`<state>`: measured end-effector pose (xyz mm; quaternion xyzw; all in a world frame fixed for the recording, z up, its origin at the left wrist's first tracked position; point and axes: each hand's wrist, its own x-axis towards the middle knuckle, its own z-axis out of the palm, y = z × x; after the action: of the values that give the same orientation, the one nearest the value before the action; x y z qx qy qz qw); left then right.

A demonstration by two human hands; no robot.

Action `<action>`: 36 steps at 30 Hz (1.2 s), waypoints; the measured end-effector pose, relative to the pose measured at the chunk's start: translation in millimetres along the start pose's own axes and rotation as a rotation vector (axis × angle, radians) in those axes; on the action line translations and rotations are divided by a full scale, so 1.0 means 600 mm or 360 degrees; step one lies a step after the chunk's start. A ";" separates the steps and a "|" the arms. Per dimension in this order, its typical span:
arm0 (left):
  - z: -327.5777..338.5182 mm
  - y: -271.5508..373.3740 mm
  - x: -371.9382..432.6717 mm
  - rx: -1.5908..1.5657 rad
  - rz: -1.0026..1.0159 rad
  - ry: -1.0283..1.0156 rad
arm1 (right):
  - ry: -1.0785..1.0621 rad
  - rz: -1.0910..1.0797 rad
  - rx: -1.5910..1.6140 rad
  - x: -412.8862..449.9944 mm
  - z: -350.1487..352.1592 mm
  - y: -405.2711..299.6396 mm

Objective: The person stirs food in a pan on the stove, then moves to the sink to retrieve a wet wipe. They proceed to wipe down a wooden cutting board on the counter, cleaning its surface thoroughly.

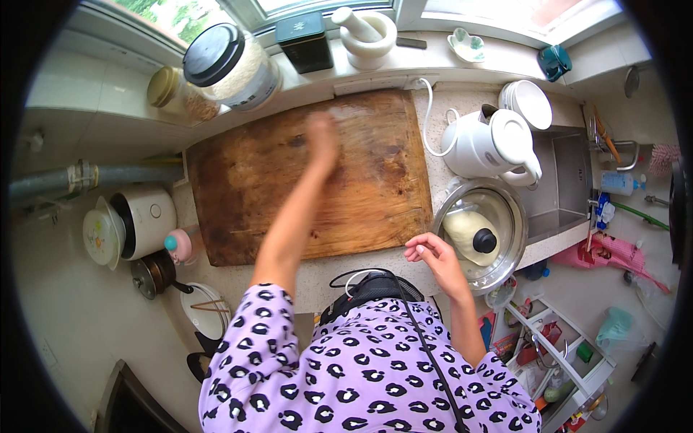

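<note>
A large worn wooden board (368, 200) lies on the counter before me. My left hand (321, 132) is over its far part, blurred by motion, so its fingers cannot be made out. A faint whitish dusting (349, 112) shows on the wood beside it. Near the board's front right corner, my right hand (441, 262) hovers with loosely curled fingers and holds nothing. Just beyond it stands a round bowl (517, 260). A clear lid with a black knob (484, 240) appears to cover the bowl, and pale dough (465, 224) shows through.
A white electric kettle (482, 143) and stacked white bowls (528, 103) stand by the metal sink (560, 178). Along the windowsill are a large jar (233, 70), a dark tin (304, 43) and a mortar with pestle (371, 40). A pink bottle (181, 244) sits left of the board.
</note>
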<state>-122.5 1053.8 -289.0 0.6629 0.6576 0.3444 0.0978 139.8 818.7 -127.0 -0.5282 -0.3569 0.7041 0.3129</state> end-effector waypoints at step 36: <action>-0.170 -0.270 0.098 0.0413 0.0960 0.0009 | -0.0105 0.0150 -0.0439 0.077 0.124 -0.061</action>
<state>-318.7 1094.8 -287.9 0.8338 0.4702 0.2730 -0.0957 58.6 864.0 -106.6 -0.5589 -0.4352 0.6792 0.1921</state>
